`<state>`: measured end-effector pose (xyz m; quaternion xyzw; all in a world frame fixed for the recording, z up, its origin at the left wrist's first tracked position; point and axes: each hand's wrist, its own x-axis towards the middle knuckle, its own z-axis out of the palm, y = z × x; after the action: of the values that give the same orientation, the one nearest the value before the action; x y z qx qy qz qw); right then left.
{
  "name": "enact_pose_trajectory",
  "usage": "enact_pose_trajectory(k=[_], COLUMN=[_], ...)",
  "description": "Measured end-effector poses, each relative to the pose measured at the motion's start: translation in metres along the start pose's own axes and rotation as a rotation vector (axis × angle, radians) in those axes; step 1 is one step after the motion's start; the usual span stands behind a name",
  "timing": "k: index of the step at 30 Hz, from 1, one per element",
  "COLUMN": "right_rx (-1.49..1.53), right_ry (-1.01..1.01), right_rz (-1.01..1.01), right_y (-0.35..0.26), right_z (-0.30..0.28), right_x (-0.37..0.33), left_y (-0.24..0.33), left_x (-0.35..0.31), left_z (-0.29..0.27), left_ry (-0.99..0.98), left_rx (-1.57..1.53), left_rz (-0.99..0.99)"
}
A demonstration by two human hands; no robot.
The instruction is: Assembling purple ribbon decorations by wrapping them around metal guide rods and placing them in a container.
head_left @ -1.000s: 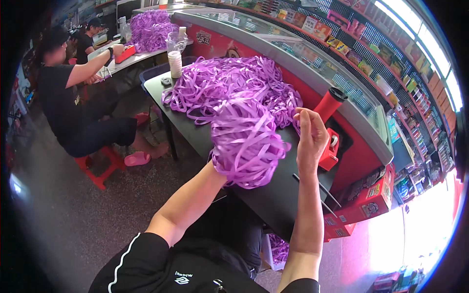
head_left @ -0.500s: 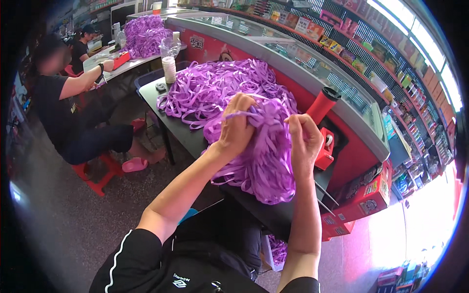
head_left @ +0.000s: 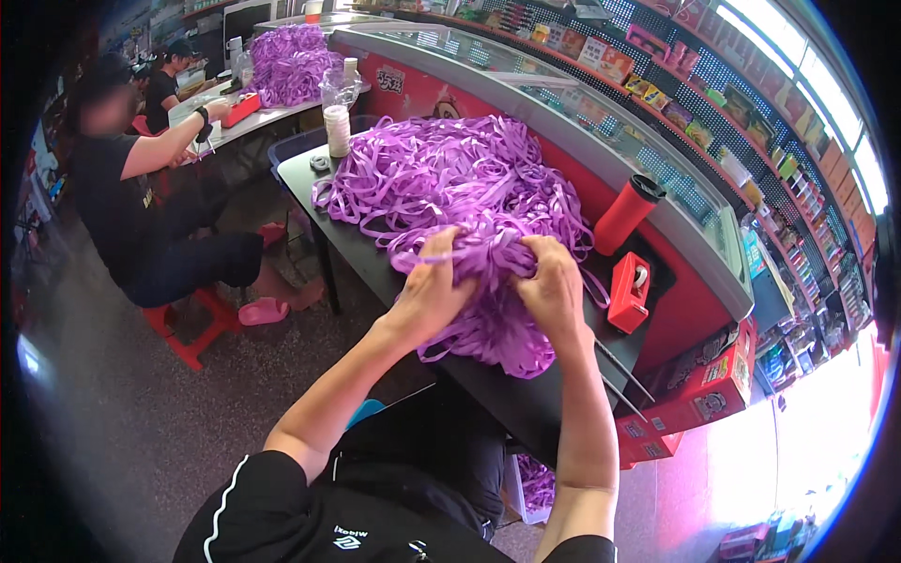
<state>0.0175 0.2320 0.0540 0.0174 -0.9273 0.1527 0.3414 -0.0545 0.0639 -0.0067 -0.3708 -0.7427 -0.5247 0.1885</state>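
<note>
A thick bundle of purple ribbon loops [head_left: 507,347] hangs at the near edge of the black table [head_left: 366,251]. My left hand [head_left: 436,293] is closed round the bundle's left side near its gathered top, with a loose strand lying across the fingers. On the opposite side my right hand [head_left: 551,289] grips the same bundle, thumb and fingers pressed into the loops. The ribbons partly hide the fingertips of both hands. Right behind the bundle spreads a large tangled pile of purple ribbon [head_left: 441,169].
A red tumbler [head_left: 627,218] and a red tape dispenser [head_left: 629,293] stand at the right. Two thin rods [head_left: 624,373] jut out above red cartons [head_left: 699,380]. At the far left corner are a cup stack [head_left: 338,131] and a tape roll [head_left: 320,162]. A seated person [head_left: 103,197] works farther left.
My right hand has moved left and down, from a raised pinch beside the bundle onto its right side. The gathered top now sits lower, between both hands. The view has shifted slightly.
</note>
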Motion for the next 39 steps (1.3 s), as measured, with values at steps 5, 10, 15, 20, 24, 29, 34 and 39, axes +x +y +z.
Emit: enact_pose_trajectory(k=[5,10,15,20,24,29,34,39], right_rx=[-0.074,-0.027,-0.149,-0.175,-0.166,0.01,0.219,0.46], right_ry=[0.095,0.165,0.35,0.19,-0.164,-0.102,-0.212,-0.253], right_rz=[-0.137,-0.268,-0.577,-0.552,-0.338,-0.211,-0.073,0.365], right_y=[0.001,-0.007,-0.017,-0.01,-0.032,-0.045,-0.028,-0.01], right_z=[-0.006,-0.006,-0.012,-0.018,-0.034,-0.027,-0.009,-0.02], right_x=[0.003,0.006,-0.001,0.006,0.005,0.007,0.005,0.001], left_y=[0.046,0.062,0.035,0.015,-0.002,0.0,-0.001,-0.008], left_x=[-0.046,-0.018,0.001,-0.007,-0.012,-0.014,-0.018,-0.029], left_z=[-0.074,-0.09,-0.054,-0.026,-0.019,-0.017,-0.015,-0.009], left_ry=[-0.509,-0.153,0.063,0.063,0.133,0.195,0.214,0.229], left_rx=[-0.044,-0.247,0.04,-0.009,0.027,0.068,0.095,0.142], left_rz=[0.05,-0.035,0.204,0.119,0.18,0.256,0.403,0.337])
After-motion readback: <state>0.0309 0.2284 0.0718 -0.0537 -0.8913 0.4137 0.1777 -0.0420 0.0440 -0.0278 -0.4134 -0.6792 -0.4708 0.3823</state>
